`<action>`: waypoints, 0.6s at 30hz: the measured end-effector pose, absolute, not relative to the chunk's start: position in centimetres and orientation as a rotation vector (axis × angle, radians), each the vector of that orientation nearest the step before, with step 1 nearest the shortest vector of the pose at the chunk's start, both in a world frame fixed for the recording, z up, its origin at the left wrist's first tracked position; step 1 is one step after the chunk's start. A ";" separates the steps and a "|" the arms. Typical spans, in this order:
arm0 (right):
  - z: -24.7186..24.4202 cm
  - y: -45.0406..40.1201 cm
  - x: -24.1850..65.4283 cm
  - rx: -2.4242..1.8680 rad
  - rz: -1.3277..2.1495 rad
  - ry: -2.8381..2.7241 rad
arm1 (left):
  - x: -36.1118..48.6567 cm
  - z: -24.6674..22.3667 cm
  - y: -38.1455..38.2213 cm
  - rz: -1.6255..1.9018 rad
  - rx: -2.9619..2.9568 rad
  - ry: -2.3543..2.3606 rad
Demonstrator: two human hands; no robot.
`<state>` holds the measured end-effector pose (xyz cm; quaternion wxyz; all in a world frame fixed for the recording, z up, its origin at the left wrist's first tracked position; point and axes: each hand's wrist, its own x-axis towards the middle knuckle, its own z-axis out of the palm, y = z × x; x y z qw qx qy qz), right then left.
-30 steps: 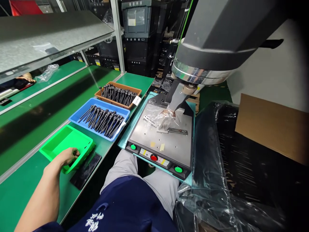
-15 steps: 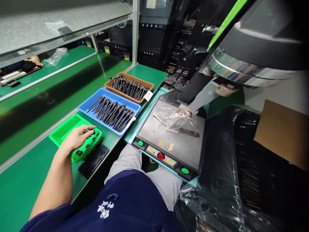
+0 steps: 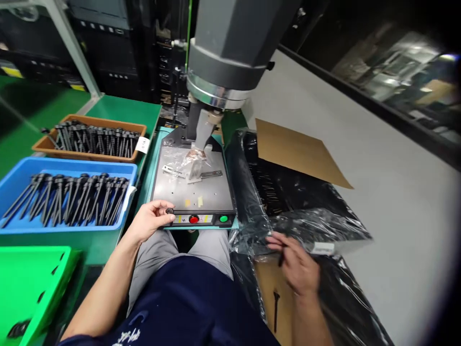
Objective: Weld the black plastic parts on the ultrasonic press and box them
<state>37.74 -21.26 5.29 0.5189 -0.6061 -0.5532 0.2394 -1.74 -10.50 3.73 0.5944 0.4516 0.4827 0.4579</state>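
My left hand [image 3: 147, 222] is closed in a pinch on a small round black part [image 3: 169, 211], over the front left corner of the machine's control strip. To the right, my right hand [image 3: 300, 269] has its fingers closed on a thin black rod [image 3: 281, 257], partly hidden and blurred, above an opened box lined with dark plastic. Below it, another black rod with a head [image 3: 276, 310] lies on cardboard [image 3: 264, 274]. Between my hands the machine's metal plate [image 3: 180, 194] carries a clamped fixture [image 3: 195, 168] wrapped in clear film.
A blue tray [image 3: 21, 166] and a brown tray [image 3: 82, 118] of black headed rods stand at left, with a green tray [image 3: 32, 254] nearer me. The grey machine head [image 3: 230, 62] hangs above the plate. Red [image 3: 194, 219] and green [image 3: 224, 218] buttons line its front. A cardboard flap [image 3: 302, 149] leans behind.
My left hand has left the green tray and moved right to the machine's front edge with a small black part. My right hand has come into view over the box. The view has swung right.
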 end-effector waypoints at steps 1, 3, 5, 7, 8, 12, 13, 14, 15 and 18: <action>4.7 -20.4 35.8 -1.431 0.676 -1.327 | -1.0 3.6 -10.3 1.057 1.074 1.121; 3.5 -18.5 31.9 -1.333 0.956 -1.377 | 0.1 3.6 -10.1 1.064 1.133 1.130; 2.4 -17.2 28.4 -1.196 1.141 -1.406 | 0.7 3.7 -10.2 1.097 1.164 1.136; 1.6 -16.4 25.9 -1.135 1.260 -1.415 | 1.1 3.7 -10.3 1.152 1.127 1.115; 1.4 -16.2 25.0 -1.123 1.293 -1.419 | 1.2 3.7 -10.4 1.180 1.089 1.100; 1.5 -15.5 23.0 -1.099 1.348 -1.488 | 1.5 2.7 -10.4 1.254 0.925 1.044; 1.6 -15.3 22.8 -1.101 1.357 -1.510 | 1.5 2.3 -10.3 1.267 0.896 1.029; 1.8 -15.1 22.6 -1.107 1.363 -1.529 | 1.5 1.9 -10.2 1.289 0.877 1.011; 1.9 -15.0 22.4 -1.117 1.365 -1.542 | 1.6 1.5 -10.1 1.317 0.869 0.987; 2.0 -14.7 22.0 -1.155 1.349 -1.560 | 1.9 0.5 -9.9 1.412 0.878 0.927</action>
